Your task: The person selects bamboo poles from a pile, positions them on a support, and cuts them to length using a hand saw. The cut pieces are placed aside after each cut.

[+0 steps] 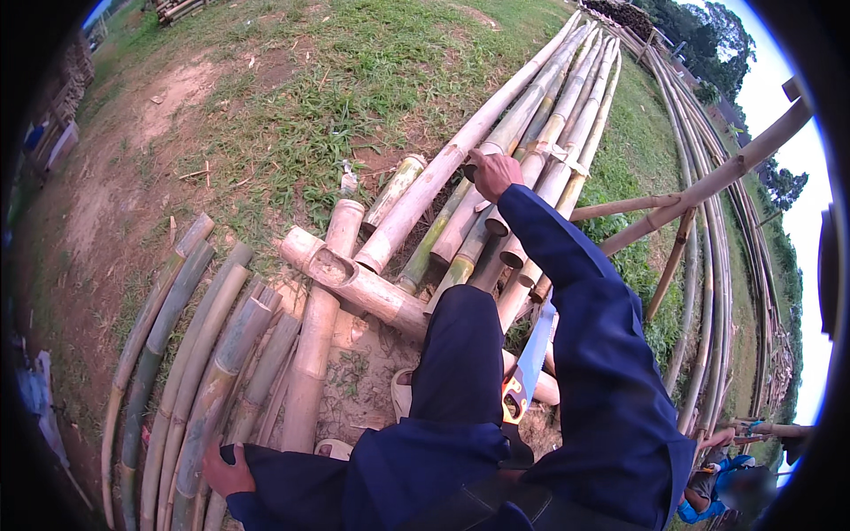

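Observation:
My right hand [498, 174] reaches out over a bundle of long bamboo poles [531, 133], closed, with a small dark thing at its fingers that I cannot make out. Down at the left, my left hand [228, 469] rests by my knee with its thumb apart, beside several cut bamboo lengths [212, 389]. A handsaw [531, 358] with an orange and black handle stands between my right leg and right arm, blade upward. In front of my knees a notched bamboo piece [376, 294] lies across another bamboo pole [312, 363].
A bamboo rail [717, 181] on slanting props stands at the right, with more long poles [708, 292] beyond it. Grass [372, 80] and bare soil [106, 230] spread ahead and left. Another person in blue [726, 487] is at the lower right.

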Action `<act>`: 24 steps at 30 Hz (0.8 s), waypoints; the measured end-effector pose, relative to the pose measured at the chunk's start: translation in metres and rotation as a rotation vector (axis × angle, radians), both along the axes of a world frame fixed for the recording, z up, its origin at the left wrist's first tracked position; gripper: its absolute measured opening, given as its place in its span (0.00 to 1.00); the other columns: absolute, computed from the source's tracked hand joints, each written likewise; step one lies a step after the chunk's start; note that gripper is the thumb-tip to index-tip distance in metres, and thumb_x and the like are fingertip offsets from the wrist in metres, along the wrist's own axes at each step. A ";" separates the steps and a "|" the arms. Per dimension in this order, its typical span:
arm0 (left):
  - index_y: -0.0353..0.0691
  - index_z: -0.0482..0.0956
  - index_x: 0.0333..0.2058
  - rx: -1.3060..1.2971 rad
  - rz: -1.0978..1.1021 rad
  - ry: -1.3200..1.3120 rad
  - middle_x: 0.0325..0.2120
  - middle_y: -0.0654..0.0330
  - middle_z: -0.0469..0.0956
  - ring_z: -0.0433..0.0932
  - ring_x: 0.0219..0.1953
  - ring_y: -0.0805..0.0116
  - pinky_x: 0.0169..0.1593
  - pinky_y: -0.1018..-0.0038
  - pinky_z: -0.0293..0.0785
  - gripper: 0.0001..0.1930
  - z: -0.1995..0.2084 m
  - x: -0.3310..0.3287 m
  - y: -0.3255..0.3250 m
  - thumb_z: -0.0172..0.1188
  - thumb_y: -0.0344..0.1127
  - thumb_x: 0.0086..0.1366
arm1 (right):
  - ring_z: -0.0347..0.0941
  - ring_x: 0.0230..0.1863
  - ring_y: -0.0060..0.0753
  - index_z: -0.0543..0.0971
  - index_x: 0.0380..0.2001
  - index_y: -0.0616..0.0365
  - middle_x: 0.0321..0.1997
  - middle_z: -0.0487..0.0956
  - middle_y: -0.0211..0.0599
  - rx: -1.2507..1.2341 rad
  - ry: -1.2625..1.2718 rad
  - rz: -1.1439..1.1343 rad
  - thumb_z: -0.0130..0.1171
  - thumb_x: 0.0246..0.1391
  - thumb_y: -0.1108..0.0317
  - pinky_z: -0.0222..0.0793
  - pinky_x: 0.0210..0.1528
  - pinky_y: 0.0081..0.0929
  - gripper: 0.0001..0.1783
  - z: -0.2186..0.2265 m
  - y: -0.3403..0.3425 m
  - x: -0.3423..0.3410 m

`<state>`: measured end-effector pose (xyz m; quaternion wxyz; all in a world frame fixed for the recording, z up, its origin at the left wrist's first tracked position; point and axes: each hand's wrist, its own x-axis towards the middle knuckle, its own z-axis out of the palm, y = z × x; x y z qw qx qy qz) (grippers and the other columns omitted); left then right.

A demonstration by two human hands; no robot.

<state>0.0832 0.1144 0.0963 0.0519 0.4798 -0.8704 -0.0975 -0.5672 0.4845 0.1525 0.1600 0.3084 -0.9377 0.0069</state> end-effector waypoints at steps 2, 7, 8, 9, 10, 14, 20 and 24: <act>0.37 0.81 0.50 0.006 0.013 -0.008 0.47 0.48 0.81 0.76 0.53 0.45 0.58 0.54 0.68 0.23 0.003 0.001 0.001 0.70 0.43 0.59 | 0.82 0.32 0.58 0.76 0.53 0.55 0.27 0.83 0.53 -0.009 -0.016 -0.013 0.54 0.60 0.63 0.74 0.34 0.53 0.19 -0.006 0.002 0.001; 0.38 0.81 0.49 -0.024 -0.004 -0.003 0.47 0.48 0.81 0.76 0.52 0.45 0.58 0.54 0.68 0.22 -0.004 0.013 -0.002 0.69 0.43 0.59 | 0.82 0.36 0.62 0.65 0.67 0.51 0.31 0.84 0.55 -0.191 -0.204 -0.216 0.60 0.56 0.58 0.76 0.40 0.55 0.36 0.003 -0.004 0.023; 0.38 0.81 0.49 -0.032 -0.007 -0.002 0.47 0.48 0.81 0.76 0.53 0.45 0.58 0.54 0.68 0.22 -0.002 0.015 -0.001 0.69 0.43 0.59 | 0.81 0.36 0.64 0.66 0.66 0.51 0.31 0.83 0.56 -0.314 -0.249 -0.227 0.63 0.51 0.55 0.76 0.43 0.53 0.39 0.014 -0.008 0.037; 0.38 0.81 0.49 -0.039 -0.009 -0.001 0.47 0.48 0.81 0.76 0.53 0.45 0.58 0.54 0.68 0.22 0.000 0.018 0.001 0.69 0.43 0.59 | 0.82 0.36 0.60 0.67 0.65 0.53 0.31 0.83 0.55 -0.464 -0.216 -0.229 0.64 0.50 0.55 0.76 0.43 0.51 0.39 0.005 -0.005 0.032; 0.38 0.81 0.49 -0.047 0.003 -0.005 0.47 0.48 0.80 0.75 0.53 0.45 0.58 0.54 0.68 0.22 -0.001 0.018 0.001 0.69 0.43 0.59 | 0.82 0.36 0.56 0.68 0.64 0.54 0.32 0.83 0.53 -0.606 -0.178 -0.246 0.65 0.48 0.54 0.76 0.43 0.49 0.40 -0.002 0.007 0.026; 0.38 0.81 0.49 -0.030 -0.022 -0.042 0.47 0.48 0.80 0.75 0.53 0.45 0.58 0.53 0.68 0.21 -0.013 0.010 -0.004 0.69 0.42 0.60 | 0.77 0.58 0.54 0.66 0.65 0.67 0.55 0.78 0.64 -1.216 -0.275 -0.677 0.69 0.45 0.43 0.72 0.56 0.47 0.51 -0.038 0.064 -0.062; 0.37 0.80 0.49 -0.015 0.015 -0.028 0.48 0.47 0.79 0.75 0.53 0.44 0.58 0.52 0.68 0.22 0.003 0.005 0.002 0.69 0.42 0.59 | 0.82 0.38 0.48 0.66 0.62 0.67 0.47 0.79 0.52 -1.624 -1.201 -0.512 0.74 0.46 0.42 0.81 0.41 0.51 0.51 -0.031 -0.006 -0.067; 0.36 0.80 0.49 -0.041 0.008 -0.008 0.49 0.46 0.79 0.74 0.54 0.43 0.60 0.52 0.68 0.22 -0.005 0.024 -0.003 0.69 0.41 0.58 | 0.83 0.35 0.50 0.70 0.55 0.71 0.39 0.81 0.49 -1.805 -1.142 -0.480 0.72 0.51 0.67 0.84 0.36 0.52 0.33 -0.031 -0.032 -0.072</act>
